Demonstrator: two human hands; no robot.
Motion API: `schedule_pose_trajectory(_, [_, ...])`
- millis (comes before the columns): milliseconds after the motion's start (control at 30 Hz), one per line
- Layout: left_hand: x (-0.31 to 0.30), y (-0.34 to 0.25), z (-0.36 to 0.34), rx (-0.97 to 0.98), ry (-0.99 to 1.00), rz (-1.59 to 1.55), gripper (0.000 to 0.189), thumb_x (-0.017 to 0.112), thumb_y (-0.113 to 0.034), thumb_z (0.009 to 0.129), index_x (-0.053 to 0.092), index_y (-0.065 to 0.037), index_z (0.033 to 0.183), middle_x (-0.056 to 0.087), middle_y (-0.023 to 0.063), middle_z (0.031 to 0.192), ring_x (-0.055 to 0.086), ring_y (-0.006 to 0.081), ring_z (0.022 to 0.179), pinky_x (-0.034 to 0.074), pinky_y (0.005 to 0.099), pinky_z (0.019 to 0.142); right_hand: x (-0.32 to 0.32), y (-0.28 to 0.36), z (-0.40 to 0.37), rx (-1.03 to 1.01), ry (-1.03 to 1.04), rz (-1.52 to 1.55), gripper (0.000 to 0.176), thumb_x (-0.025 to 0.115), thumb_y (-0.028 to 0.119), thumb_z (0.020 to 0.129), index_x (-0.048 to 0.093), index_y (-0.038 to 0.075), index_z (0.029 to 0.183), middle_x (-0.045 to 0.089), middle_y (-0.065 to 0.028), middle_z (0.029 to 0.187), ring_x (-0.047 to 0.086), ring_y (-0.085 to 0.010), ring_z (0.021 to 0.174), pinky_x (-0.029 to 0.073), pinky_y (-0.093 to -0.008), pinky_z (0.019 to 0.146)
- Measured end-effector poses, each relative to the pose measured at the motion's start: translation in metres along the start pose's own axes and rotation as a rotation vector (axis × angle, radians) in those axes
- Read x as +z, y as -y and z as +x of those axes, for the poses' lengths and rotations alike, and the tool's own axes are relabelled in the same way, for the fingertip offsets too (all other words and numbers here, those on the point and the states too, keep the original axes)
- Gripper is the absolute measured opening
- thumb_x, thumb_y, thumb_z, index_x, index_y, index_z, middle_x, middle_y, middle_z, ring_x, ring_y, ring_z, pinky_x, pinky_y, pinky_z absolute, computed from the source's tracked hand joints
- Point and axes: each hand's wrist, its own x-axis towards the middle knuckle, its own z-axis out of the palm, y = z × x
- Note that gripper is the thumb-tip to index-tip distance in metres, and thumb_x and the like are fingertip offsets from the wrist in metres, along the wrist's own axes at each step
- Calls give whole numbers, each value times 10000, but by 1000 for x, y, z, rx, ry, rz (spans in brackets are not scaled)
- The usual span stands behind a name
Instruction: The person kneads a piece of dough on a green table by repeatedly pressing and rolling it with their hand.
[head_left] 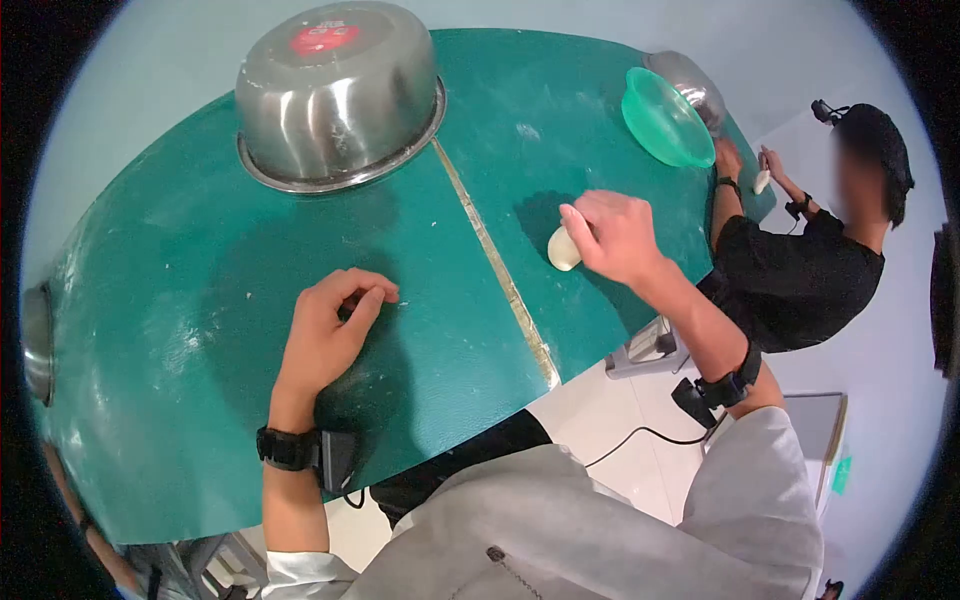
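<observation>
On the bench (200,250) are three steel bowls (340,95), one green bowl (665,115) and two dough lumps (563,250).

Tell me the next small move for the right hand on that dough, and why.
Probably roll the dough gently along the table under the right hand. That hand's fingers curl over the pale lump, which lies right of the seam; the left hand rests curled on the table, well apart from it.

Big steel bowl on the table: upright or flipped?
Flipped. The steel bowl rests rim-down on the green table, flat base with red sticker facing up.
</observation>
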Motion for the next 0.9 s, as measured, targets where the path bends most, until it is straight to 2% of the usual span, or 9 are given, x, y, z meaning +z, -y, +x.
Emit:
schedule_pose_trajectory(67, [-1,-1,1,77,-20,145,102,644,-73,937,732,-43,981,712,62,865,626,172,763,491,311,702,28,-10,0,-262,-522,29,190,617,253,905,673,103,804,643,-104,726,638,-334,650,488,-459,567])
schedule_pose_trajectory(100, [-1,-2,1,70,-22,136,102,644,-73,937,732,-43,981,712,62,865,626,172,763,491,311,702,36,-3,6,-262,-603,127,156,633,222,857,642,114,744,625,-102,695,623,-324,638,490,-453,572])
schedule_pose_trajectory(333, [0,-5,7,177,-49,171,113,664,-31,862,724,-91,937,700,56,845,609,243,741,464,356,690,47,-10,69,-421,-372,-11,254,617,237,866,587,112,648,613,-95,653,615,-331,585,478,-457,514])
schedule_pose_trajectory(533, [-1,-7,9,144,-24,187,107,661,-41,870,725,-94,937,705,44,850,609,239,743,459,357,693,49,-20,123,-442,-416,-26,323,585,298,901,591,106,642,608,-98,623,616,-345,555,478,-463,479])
schedule_pose_trajectory(633, [1,-5,6,138,-12,184,105,661,-45,880,730,-83,950,708,46,856,605,230,742,467,348,700,47,-17,108,-328,-402,-41,230,560,256,923,681,100,804,640,-116,745,650,-347,722,506,-444,622])
schedule_pose_trajectory(700, [0,-6,7,143,-20,188,104,661,-47,888,732,-77,958,709,48,858,602,223,741,472,343,706,47,-5,96,-323,-553,111,259,545,286,961,723,99,945,718,-93,958,686,-310,903,543,-411,750])
schedule_pose_trajectory(733, [-1,-7,5,117,-7,170,101,657,-53,904,733,-67,968,714,49,868,609,202,750,478,326,716,47,-5,88,-326,-569,108,259,545,286,961,723,99,945,718,-93,958,686,-310,903,543,-411,750])
schedule_pose_trajectory(800, [-3,-6,2,99,-1,159,101,652,-59,920,734,-57,979,719,50,878,617,180,758,483,309,725,45,-9,71,-320,-492,199,287,531,286,994,731,88,1054,720,-71,1146,677,-272,1051,543,-393,856])
schedule_pose_trajectory(900, [-5,-2,-2,3,-17,-13,106,637,-69,951,732,-45,991,729,53,914,626,142,785,488,282,732,13,-20,46,-219,-202,67,289,528,263,1006,722,59,1067,720,-113,1127,688,-285,1023,550,-399,819])
